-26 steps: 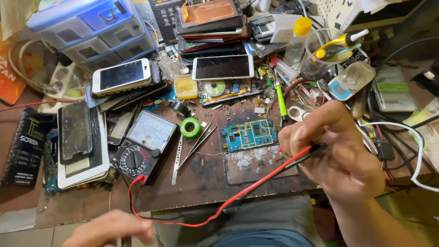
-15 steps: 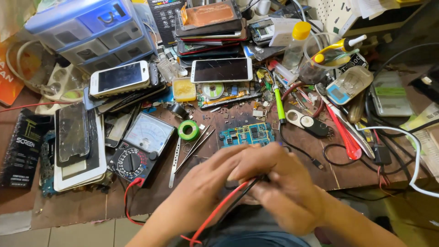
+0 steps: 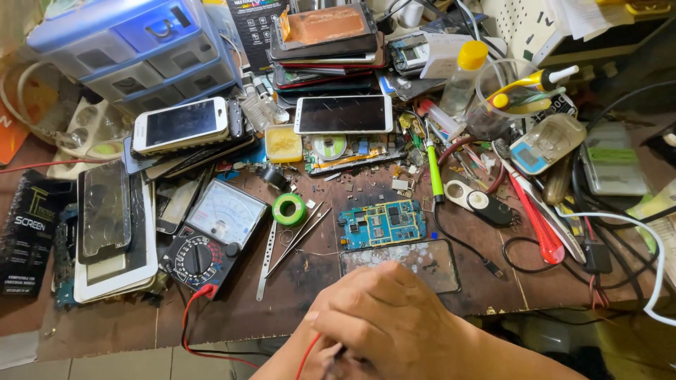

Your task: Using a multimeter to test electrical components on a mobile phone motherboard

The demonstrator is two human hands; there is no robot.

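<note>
My right hand [image 3: 394, 317] is curled knuckles-up just below the blue circuit board [image 3: 384, 224], pinching the red lead [image 3: 306, 355] (left hand's hidden). Black screen box [image 3: 28, 236] sits far left of it.

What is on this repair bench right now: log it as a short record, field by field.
Setting: cluttered wooden workbench
Hands: right hand lies over the left hand at the near edge, around a red test lead
Meter: analog multimeter, lead plugged in
Board: blue circuit board, bare, beyond the hands
Beside board: tweezers, green tape roll
Behind: phones, blue drawer unit
</note>
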